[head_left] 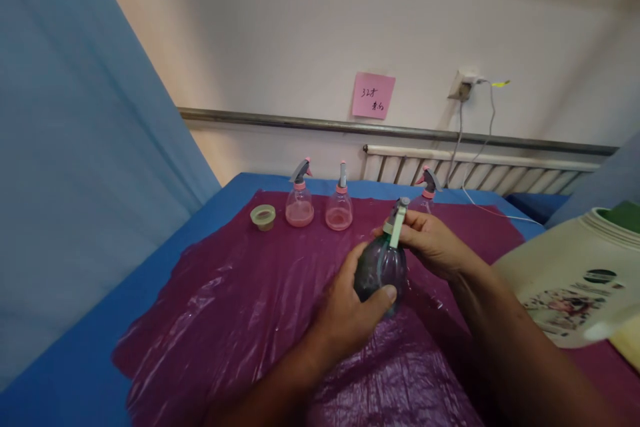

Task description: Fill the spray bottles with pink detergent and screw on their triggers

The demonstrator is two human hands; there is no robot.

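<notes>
A dark green see-through spray bottle (376,268) is held tilted above the purple plastic sheet (240,307). My left hand (353,300) wraps round its body, the thumb lying across the front. At the neck, my right hand (425,240) has its fingers closed on the spray head (399,221), which is pale green and grey. Behind stand two clear spray bottles with pink liquid, one on the left (299,212) and one in the middle (339,215). A third spray bottle (428,188) is partly hidden behind my right hand.
A small pale green bowl (263,219) sits left of the pink bottles. On the right stands a large cream jug (565,273) with a green cap. Blue cloth (65,373) shows under the sheet. A white cable (493,212) runs from the wall socket onto the table.
</notes>
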